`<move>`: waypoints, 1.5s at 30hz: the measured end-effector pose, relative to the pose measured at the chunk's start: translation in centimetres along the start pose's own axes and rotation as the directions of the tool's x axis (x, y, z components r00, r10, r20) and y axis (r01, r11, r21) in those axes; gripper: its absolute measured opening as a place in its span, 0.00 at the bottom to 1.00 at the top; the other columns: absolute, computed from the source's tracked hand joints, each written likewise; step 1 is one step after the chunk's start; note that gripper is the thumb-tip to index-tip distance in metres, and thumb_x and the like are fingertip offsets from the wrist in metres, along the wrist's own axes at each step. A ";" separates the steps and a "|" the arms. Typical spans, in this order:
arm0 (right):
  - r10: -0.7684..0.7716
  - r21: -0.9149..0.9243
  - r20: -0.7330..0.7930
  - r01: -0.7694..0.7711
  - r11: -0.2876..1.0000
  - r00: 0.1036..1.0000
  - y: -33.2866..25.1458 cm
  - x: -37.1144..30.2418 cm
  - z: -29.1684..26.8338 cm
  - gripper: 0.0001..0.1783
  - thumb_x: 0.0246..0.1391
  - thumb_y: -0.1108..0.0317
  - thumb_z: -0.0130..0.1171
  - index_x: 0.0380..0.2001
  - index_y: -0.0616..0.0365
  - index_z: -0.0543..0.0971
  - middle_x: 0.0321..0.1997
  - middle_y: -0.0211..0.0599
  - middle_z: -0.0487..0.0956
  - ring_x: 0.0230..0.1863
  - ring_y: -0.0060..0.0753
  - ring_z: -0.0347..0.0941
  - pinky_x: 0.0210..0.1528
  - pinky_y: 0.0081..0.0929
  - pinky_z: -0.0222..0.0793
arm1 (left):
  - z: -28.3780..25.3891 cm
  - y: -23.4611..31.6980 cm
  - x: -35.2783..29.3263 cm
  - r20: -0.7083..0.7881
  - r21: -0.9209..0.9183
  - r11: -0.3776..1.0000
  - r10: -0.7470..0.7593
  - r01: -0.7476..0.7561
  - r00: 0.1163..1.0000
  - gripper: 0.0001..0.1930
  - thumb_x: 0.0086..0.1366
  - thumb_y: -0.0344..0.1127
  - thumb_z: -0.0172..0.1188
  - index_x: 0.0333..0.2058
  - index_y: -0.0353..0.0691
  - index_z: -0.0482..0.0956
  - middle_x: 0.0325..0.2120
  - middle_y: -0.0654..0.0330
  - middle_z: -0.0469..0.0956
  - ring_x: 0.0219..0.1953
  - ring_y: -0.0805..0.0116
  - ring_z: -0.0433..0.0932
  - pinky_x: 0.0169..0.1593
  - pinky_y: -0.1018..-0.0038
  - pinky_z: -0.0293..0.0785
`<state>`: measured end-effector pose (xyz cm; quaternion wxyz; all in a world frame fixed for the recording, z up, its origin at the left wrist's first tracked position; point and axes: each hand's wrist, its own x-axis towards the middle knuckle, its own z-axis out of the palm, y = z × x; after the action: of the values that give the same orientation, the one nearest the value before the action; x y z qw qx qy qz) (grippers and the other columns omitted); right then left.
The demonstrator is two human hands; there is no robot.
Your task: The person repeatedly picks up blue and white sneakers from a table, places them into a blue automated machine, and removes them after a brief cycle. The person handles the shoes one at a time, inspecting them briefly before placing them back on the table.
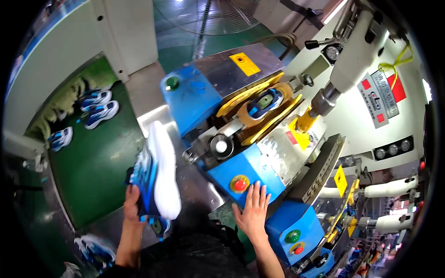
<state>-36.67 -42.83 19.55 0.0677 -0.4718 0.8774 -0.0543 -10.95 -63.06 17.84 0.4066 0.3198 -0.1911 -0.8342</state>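
My left hand (131, 208) is closed around a blue sneaker (147, 173), which is turned on its side so that its thick white sole (164, 171) faces right. My right hand (252, 215) rests with fingers stretched out on the front of a blue control box (222, 172), just right of its red button (239, 185). Behind that box, another blue sneaker (266, 102) sits in the shoe press between two yellow side pads (252, 92). A second blue box (190, 95) with a green button (172, 83) stands at the press's far left corner.
On the left runs a green conveyor belt (102, 171) carrying several sneakers (102, 113). More sneakers (95, 250) lie at the lower left. A neighbouring press with a blue button box (296, 227) stands close on my right. A white machine arm (352, 55) reaches down over the press.
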 end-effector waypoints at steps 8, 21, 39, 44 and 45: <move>0.013 0.899 -0.144 0.125 0.420 0.990 -5.4 -5.1 -1.0 0.37 0.51 0.67 0.64 0.61 0.72 0.63 0.68 0.59 0.61 0.69 0.53 0.57 0.69 0.43 0.52 | 3.8 -2.3 -10.3 0.195 0.210 0.954 0.174 -0.214 0.965 0.39 0.57 0.42 0.70 0.62 0.32 0.61 0.57 0.51 0.70 0.57 0.59 0.72 0.63 0.63 0.66; -0.751 0.739 0.515 -0.658 0.145 0.413 -13.8 -14.5 2.3 0.28 0.66 0.54 0.45 0.62 0.61 0.64 0.60 0.46 0.72 0.57 0.40 0.71 0.61 0.35 0.66 | 1.1 -7.6 -28.5 0.340 0.429 0.837 0.200 -0.340 0.919 0.43 0.69 0.53 0.53 0.69 0.34 0.40 0.63 0.49 0.56 0.64 0.61 0.58 0.67 0.70 0.51; -0.471 0.646 0.159 0.270 0.714 0.868 -25.8 -13.0 11.4 0.48 0.50 0.56 0.68 0.64 0.71 0.54 0.63 0.61 0.60 0.64 0.54 0.59 0.67 0.41 0.53 | -14.5 10.3 -35.5 -0.527 0.342 0.604 0.758 -0.720 0.385 0.13 0.74 0.42 0.46 0.38 0.38 0.70 0.35 0.59 0.75 0.35 0.75 0.74 0.42 0.75 0.73; -0.293 0.459 0.085 0.224 0.860 0.952 -26.9 -10.2 16.7 0.52 0.46 0.61 0.69 0.65 0.74 0.50 0.65 0.66 0.59 0.66 0.62 0.56 0.69 0.45 0.50 | -13.8 9.9 -37.3 -0.559 0.339 0.566 0.764 -0.751 0.323 0.15 0.74 0.43 0.44 0.40 0.37 0.70 0.35 0.58 0.75 0.47 0.69 0.71 0.51 0.72 0.68; -0.364 0.429 -0.132 0.384 0.818 0.922 -26.1 -9.0 18.9 0.50 0.45 0.64 0.69 0.65 0.74 0.52 0.63 0.64 0.63 0.65 0.60 0.60 0.68 0.44 0.53 | -13.1 9.4 -37.4 -0.552 0.391 0.533 0.788 -0.751 0.271 0.15 0.74 0.43 0.42 0.40 0.37 0.70 0.35 0.58 0.75 0.47 0.68 0.71 0.53 0.70 0.67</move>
<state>-7.09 -50.26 5.69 0.1427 -0.6050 0.7328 -0.2769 20.74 -39.50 27.97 0.7877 0.4753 -0.1809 -0.3477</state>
